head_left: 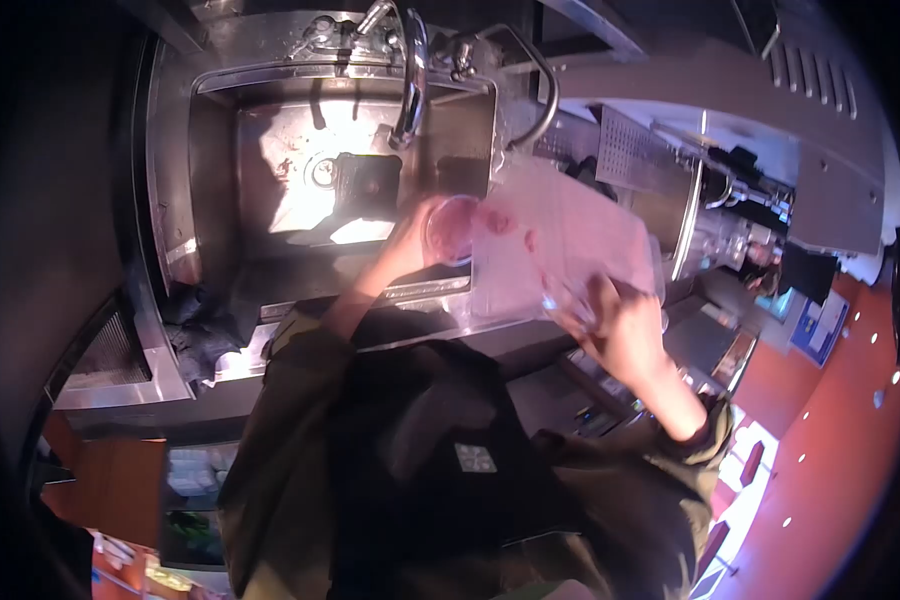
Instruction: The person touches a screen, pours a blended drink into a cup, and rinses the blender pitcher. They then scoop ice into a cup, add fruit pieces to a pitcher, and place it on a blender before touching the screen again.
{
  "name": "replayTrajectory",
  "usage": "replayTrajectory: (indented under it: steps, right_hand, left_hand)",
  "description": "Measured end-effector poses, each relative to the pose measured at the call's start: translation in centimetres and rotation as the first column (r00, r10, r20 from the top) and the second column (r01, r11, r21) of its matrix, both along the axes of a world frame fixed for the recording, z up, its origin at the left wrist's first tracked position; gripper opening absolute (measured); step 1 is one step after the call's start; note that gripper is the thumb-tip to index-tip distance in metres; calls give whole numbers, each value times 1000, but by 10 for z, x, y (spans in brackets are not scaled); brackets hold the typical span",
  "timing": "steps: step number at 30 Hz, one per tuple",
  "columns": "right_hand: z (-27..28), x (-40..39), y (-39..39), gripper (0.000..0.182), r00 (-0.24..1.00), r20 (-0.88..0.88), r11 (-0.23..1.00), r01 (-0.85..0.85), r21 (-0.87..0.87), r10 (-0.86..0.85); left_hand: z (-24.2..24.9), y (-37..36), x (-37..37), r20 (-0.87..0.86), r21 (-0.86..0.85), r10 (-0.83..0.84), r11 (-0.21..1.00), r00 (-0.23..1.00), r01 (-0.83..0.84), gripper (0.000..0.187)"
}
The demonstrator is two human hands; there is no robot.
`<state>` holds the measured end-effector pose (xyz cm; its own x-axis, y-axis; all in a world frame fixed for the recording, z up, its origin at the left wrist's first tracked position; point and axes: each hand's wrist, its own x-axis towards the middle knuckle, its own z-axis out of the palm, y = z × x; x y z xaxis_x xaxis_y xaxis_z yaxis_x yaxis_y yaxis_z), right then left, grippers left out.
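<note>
My left hand (pixel 407 245) is wrapped round a clear round cup (pixel 452 230) with a pinkish look inside, held at the sink's right front edge. The cup is beside the left edge of a pale cutting board (pixel 580 235). Small reddish pieces (pixel 499 221) lie on the board near the cup. Over the board's front right part, my right hand (pixel 622 330) is closed, fingers pointing left. A shiny, blurred thing shows at its fingertips, too smeared to name.
A steel sink (pixel 215 180) lies ahead to the left, with a dark square piece (pixel 368 186) over its bottom. A curved faucet (pixel 414 80) hangs above it. Dark crumpled cloth (pixel 205 330) lies at the left front. Farther right, a person (pixel 760 255) is partly visible.
</note>
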<state>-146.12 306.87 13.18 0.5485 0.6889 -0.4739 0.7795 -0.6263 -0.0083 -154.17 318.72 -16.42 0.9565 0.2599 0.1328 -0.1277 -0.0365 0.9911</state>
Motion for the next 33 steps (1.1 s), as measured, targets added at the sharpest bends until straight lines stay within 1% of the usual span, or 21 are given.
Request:
replayTrajectory:
  steps: [1, 3, 4, 5, 7, 9, 11, 15, 17, 18, 19, 21, 22, 23, 25, 26, 27, 29, 30, 32, 33]
  right_hand:
    - [4, 3, -13, 40, 999, 21, 996, -37, 77, 35]
    - [10, 5, -33, 42, 998, -6, 971, 61, 233, -61]
    - [14, 7, -42, 42, 988, -67, 950, 153, 271, -140]
    - [14, 9, -55, 42, 992, 12, 925, 115, 362, -128]
    - [23, 10, -67, 48, 992, -3, 943, 119, 311, -124]
    - [20, 7, -68, 46, 990, -7, 929, 132, 346, -138]
    - [12, 2, -60, 43, 989, -13, 908, 138, 396, -145]
    - [-15, -10, -34, 41, 978, -88, 926, 208, 316, -189]
    - [-38, -14, -30, 45, 991, -10, 961, 130, 244, -132]
    - [-46, -15, -23, 48, 995, 23, 980, 89, 177, -94]
    - [-53, -16, -17, 50, 992, 1, 982, 127, 137, -128]
    - [-67, -19, -6, 51, 992, 10, 986, 122, 118, -124]
    - [-73, -21, 0, 48, 992, 26, 991, 120, 66, -122]
    - [-79, -22, 3, 48, 993, 25, 991, 115, 60, -117]
    - [-90, -24, 8, 46, 992, 2, 992, 127, 9, -127]
    - [-93, -24, 11, 43, 992, -8, 992, 125, -14, -125]
    - [-101, -24, 13, 43, 993, -7, 993, 121, -6, -121]
    - [-119, -26, 13, 42, 994, -6, 991, 109, -79, -110]
    - [-119, -26, 20, 40, 989, -31, 984, 142, -105, -146]
    - [-112, -28, 31, 40, 988, -41, 982, 145, -123, -151]
    - [-113, -28, 35, 40, 988, -56, 981, 134, -138, -143]
  left_hand:
    - [-2, 3, -1, 116, 86, -6, 996, 993, -4, 89]
    - [-15, -7, -6, 10, -43, 55, 998, 998, -54, 89]
    - [-16, -7, -6, 36, 69, 118, 990, 992, -121, 89]
    - [-17, -7, -4, 67, 65, 128, 989, 989, -133, 89]
    - [-4, 3, 0, 111, 20, 135, 990, 985, -138, 68]
    - [-6, 6, 2, 180, -31, 137, 991, 974, -133, 70]
    - [-19, 11, 5, 158, 77, 62, 994, 985, -75, 72]
    - [-52, 8, -2, 187, 130, 131, 979, 974, -157, 73]
    - [-74, 7, -5, 109, 47, 90, 994, 990, -95, 73]
    - [-86, 5, -6, 20, 21, 47, 999, 999, -47, 81]
    - [-104, 2, -6, -43, -22, -14, 1000, 999, 13, 81]
    - [-102, 10, -2, 51, 38, -28, 999, 998, 26, 79]
    - [-113, 8, -2, 46, 67, -16, 998, 999, 13, 78]
    - [-107, 11, 1, 45, 62, -11, 998, 999, 8, 78]
    - [-85, 26, 7, -172, 113, -217, 965, 961, 238, 77]
    - [-91, 26, 7, -33, 142, -207, 967, 978, 209, 76]
    - [-85, 31, 8, 30, 194, -209, 960, 977, 200, 77]
    - [-117, 16, 3, -13, 54, -165, 985, 986, 166, 77]
    - [-123, 15, 6, -7, 59, -167, 984, 986, 167, 77]
    - [-128, 13, 12, -95, 27, -307, 950, 947, 311, 82]
    - [-129, 16, 19, -89, 31, -308, 950, 947, 312, 82]
